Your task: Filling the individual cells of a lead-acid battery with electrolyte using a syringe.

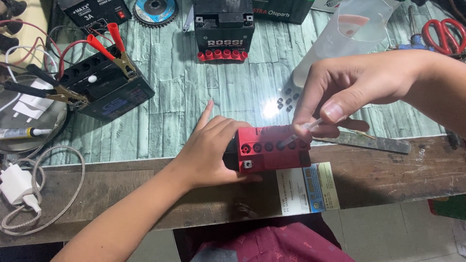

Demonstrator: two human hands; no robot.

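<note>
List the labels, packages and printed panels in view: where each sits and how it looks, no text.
Paper label strip: bench front edge, below the red battery under both hands; white, blue and pale green panels.
Black battery: top centre; white lettering on its front, red cap strip below.
Black charger box: top left; white print, red switch.
Black clamped battery: left; blue logo on its side.
Dark box: top, right of centre; light print.

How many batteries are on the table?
3: a red-topped battery under both hands, a black battery with clips at left, and a black battery with red caps at the back. Others may be hidden.
</note>
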